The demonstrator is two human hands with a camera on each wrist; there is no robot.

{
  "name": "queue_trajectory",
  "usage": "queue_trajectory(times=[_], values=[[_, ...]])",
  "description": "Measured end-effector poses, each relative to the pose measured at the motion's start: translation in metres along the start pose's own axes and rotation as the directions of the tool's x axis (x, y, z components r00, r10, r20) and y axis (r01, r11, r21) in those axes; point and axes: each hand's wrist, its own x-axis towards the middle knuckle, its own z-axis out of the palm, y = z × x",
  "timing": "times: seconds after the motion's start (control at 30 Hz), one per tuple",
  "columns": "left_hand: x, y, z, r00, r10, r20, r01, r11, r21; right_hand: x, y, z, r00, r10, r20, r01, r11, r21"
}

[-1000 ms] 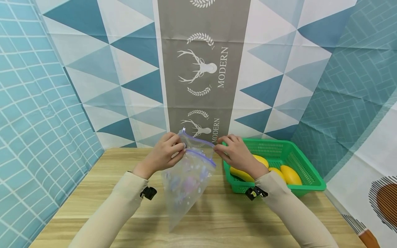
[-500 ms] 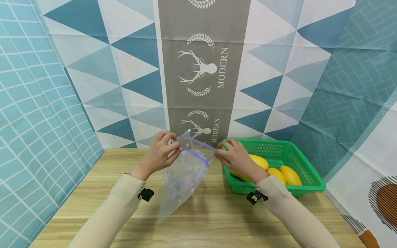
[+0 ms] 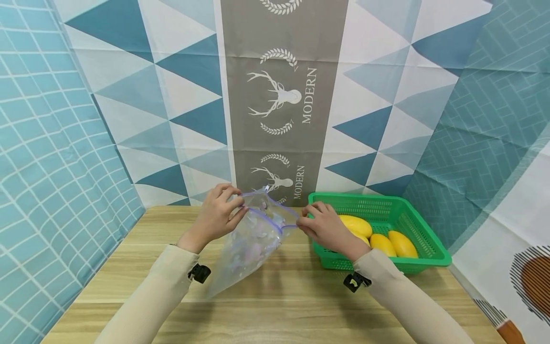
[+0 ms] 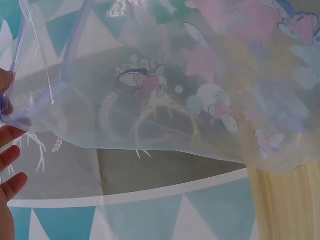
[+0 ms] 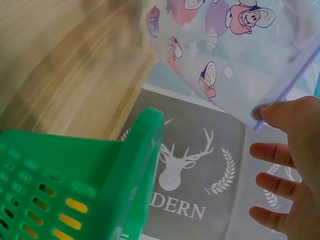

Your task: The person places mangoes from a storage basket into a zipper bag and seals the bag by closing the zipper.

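A clear zip bag point(image 3: 253, 241) with purple zip edges and printed cartoon figures hangs between my two hands above the table. My left hand point(image 3: 216, 214) pinches its mouth on the left side, and my right hand point(image 3: 325, 224) pinches the other side. The mouth gapes between them, with a small white slider point(image 3: 266, 188) at the far edge. In the right wrist view, the right thumb presses the bag's purple edge point(image 5: 290, 82) while other fingers stand apart from it. Only fingertips of the left hand point(image 4: 9, 165) show in the left wrist view, at the bag's edge.
A green perforated basket point(image 3: 423, 224) stands at the table's back right, just beside the right hand. Several yellow mangoes point(image 3: 401, 243) lie in it. The wooden table point(image 3: 275, 320) ends at a patterned cloth backdrop point(image 3: 275, 129).
The hands have drawn slightly apart and the bag's mouth has opened wider. Its lower corner has swung to the left and up.
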Motion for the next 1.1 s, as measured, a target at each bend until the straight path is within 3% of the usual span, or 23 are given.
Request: queue_trajectory(times=[0.47,0.77,1.1], values=[[-0.002,0.01,-0.001,1.0,0.015,-0.026,-0.016,0.998,-0.054,-0.006,-0.007,0.008,0.999,-0.01,0.037,0.01,1.0,-0.004],[-0.007,0.015,0.003,0.999,-0.009,-0.035,0.006,0.996,-0.09,-0.005,-0.011,0.01,0.999,-0.029,0.038,0.028,1.0,0.014],[-0.018,0.026,0.008,0.999,0.018,-0.051,-0.025,0.99,-0.136,-0.006,-0.019,0.015,0.99,-0.042,0.136,0.044,0.999,-0.012]])
